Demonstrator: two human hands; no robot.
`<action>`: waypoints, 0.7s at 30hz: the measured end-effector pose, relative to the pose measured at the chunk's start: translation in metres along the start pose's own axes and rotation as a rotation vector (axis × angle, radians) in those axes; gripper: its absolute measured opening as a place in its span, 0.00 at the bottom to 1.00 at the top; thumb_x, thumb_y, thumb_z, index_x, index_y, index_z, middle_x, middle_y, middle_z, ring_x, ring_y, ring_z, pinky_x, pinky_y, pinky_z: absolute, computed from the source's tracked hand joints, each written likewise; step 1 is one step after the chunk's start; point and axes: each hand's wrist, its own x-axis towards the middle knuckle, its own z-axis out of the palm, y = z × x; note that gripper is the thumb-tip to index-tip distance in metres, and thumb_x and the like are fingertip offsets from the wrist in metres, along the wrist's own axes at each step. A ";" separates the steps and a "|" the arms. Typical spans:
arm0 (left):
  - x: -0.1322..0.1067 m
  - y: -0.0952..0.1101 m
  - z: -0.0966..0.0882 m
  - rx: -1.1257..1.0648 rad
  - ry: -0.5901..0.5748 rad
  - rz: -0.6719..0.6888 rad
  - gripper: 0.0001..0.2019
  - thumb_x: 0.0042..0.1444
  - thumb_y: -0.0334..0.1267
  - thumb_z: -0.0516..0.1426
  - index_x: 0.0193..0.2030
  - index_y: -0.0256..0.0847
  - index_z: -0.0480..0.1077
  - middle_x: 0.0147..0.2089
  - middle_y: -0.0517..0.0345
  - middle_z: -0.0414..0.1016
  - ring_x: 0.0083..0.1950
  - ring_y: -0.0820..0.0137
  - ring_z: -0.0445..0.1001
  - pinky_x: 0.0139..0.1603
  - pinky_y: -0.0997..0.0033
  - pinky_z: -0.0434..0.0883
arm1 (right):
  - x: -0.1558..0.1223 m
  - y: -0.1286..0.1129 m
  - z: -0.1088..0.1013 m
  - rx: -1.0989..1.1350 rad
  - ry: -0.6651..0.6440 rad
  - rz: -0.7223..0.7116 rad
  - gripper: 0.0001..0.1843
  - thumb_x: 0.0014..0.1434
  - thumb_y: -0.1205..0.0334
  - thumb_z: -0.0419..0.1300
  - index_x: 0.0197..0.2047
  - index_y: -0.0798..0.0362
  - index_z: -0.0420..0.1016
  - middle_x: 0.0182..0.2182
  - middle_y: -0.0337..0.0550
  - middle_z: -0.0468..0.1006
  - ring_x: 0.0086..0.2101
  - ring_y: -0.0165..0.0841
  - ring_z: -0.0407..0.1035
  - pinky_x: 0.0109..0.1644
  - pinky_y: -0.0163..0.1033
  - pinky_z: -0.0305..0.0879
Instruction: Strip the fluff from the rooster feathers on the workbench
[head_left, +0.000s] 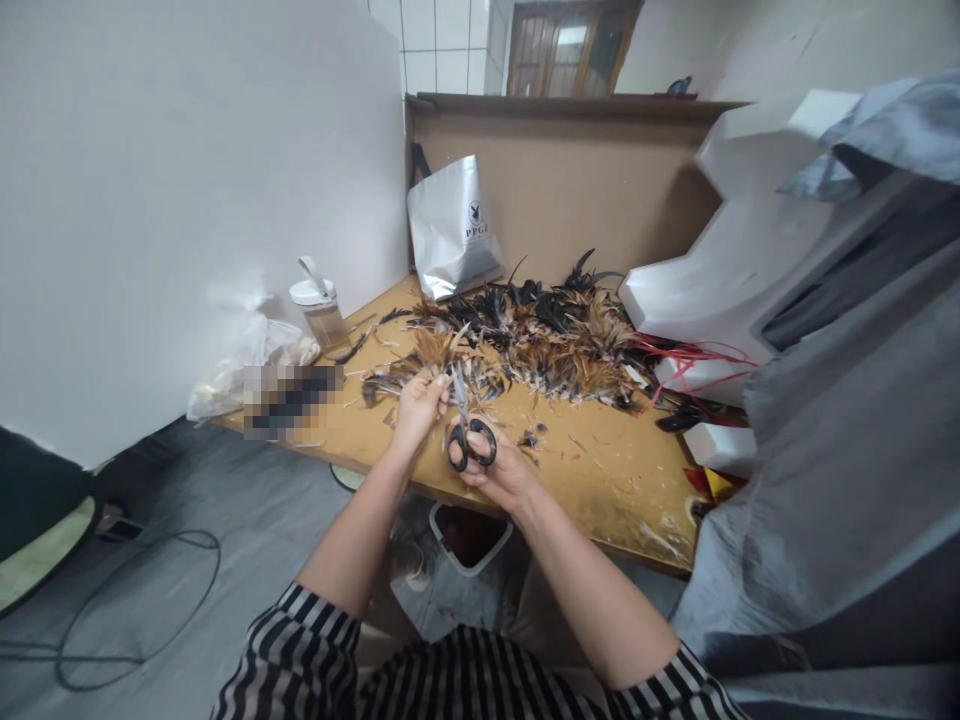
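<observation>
My right hand [499, 470] grips a pair of scissors [461, 400] with black handles, fingers through the loops. The blades point away from me and look slightly parted. Just left of them, my left hand [421, 405] pinches a light-coloured feather [459, 338] whose tip sticks up past the fingers; its lower end is hidden by the hand. Beyond both hands, brown feathers [570, 370] lie in a row of bunches on the table, and black feathers [544, 305] are heaped behind them.
The yellow-brown table [592, 480] is strewn with feather scraps. A silver bag [454, 230] leans at the back, near a lidded drink cup [319, 310] and a plastic bag [251, 350]. Red strips [697, 355], white foam [675, 290] and grey cloth [847, 430] crowd the right. A bin [472, 570] stands below.
</observation>
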 end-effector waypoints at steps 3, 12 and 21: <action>0.000 -0.003 -0.002 0.001 -0.044 0.071 0.14 0.49 0.45 0.54 0.21 0.37 0.60 0.15 0.65 0.58 0.14 0.82 0.53 0.15 0.81 0.52 | -0.001 0.000 0.002 -0.047 0.048 -0.022 0.18 0.49 0.58 0.59 0.44 0.50 0.63 0.24 0.37 0.68 0.17 0.18 0.46 0.17 0.25 0.39; -0.006 -0.011 0.000 -0.007 0.002 0.138 0.15 0.50 0.45 0.53 0.20 0.37 0.59 0.16 0.65 0.56 0.16 0.82 0.51 0.16 0.80 0.50 | -0.001 0.008 0.004 -0.049 0.179 -0.093 0.20 0.47 0.60 0.60 0.45 0.53 0.67 0.22 0.36 0.64 0.18 0.19 0.46 0.16 0.25 0.37; -0.019 -0.009 0.014 -0.030 0.184 0.165 0.13 0.49 0.43 0.54 0.23 0.37 0.60 0.17 0.65 0.60 0.17 0.81 0.56 0.19 0.81 0.54 | -0.003 0.009 0.006 0.098 0.246 -0.120 0.16 0.48 0.62 0.60 0.43 0.53 0.68 0.23 0.37 0.66 0.20 0.20 0.53 0.17 0.24 0.43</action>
